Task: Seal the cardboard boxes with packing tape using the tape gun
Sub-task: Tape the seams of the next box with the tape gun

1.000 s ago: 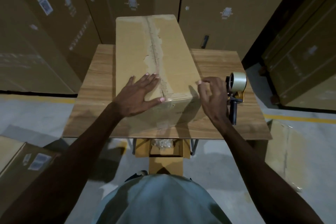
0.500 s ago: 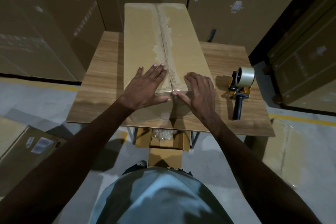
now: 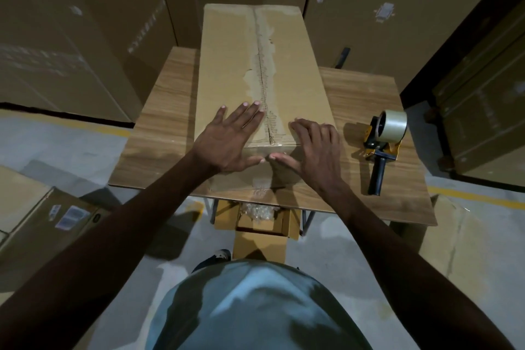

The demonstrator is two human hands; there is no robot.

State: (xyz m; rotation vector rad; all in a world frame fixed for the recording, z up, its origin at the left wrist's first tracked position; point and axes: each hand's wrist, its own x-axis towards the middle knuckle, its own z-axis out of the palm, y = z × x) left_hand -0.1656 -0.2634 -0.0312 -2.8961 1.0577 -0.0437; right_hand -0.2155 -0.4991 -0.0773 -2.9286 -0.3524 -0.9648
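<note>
A long cardboard box point(image 3: 230, 60) lies lengthwise on the wooden table point(image 3: 366, 99), its top flaps closed along a torn centre seam point(image 3: 264, 65). My left hand point(image 3: 227, 139) lies flat on the near left flap with fingers spread. My right hand point(image 3: 315, 150) presses the near right flap, fingers slightly bent, thumb along the front edge. The two thumbs nearly meet at the seam's near end. The tape gun point(image 3: 383, 142), yellow with a black handle and a clear tape roll, lies on the table to the right of the box, untouched.
Tall stacked cartons point(image 3: 369, 8) wall in the back and both sides. A labelled carton point(image 3: 42, 216) sits on the floor at left. Under the table's near edge an open box with plastic wrap point(image 3: 258, 213) stands by my feet.
My right hand let go of the tape gun, left it lying on the table, and moved left onto the box's right flap. My left hand stayed flat on the box.
</note>
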